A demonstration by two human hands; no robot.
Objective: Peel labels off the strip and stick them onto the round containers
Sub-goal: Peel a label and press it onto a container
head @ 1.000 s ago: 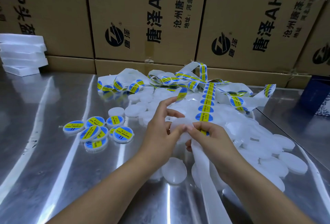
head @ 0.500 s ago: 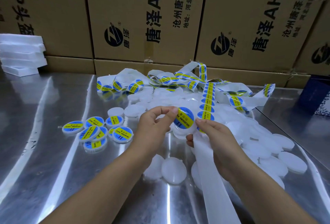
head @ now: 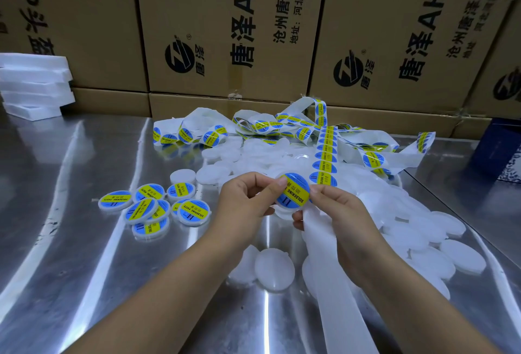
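**Step in hand:** sticking. A round container [head: 282, 211] is being held above the surface [head: 84, 255], just in front of the heap. A blue-and-yellow label [head: 293, 194] is lying on its top face.

**Left hand** [head: 248, 198]: the grip is pinching the container's left edge between thumb and forefinger, with the forefinger tip touching the label.

**Right hand** [head: 338, 212]: the grip is clamping the strip [head: 326, 157] just right of the container, with the thumb lying at the label's right edge. Whether that edge is fully off the backing cannot be told. Bare backing is trailing down toward the person.

**Stock:** labelled containers [head: 155, 207] are lying in a cluster to the left. Bare containers [head: 423, 229] are lying heaped ahead and to the right, partly under loops of strip.

**Background:** cardboard boxes [head: 225, 29] are standing along the rear.

**Next move, by judgement:** the label is likely needing to be pressed flat out to its rim. The finished piece is then probably going to the left cluster. A bare container is needing to be picked up, with the right hand bringing the strip's following label to the peeling point.
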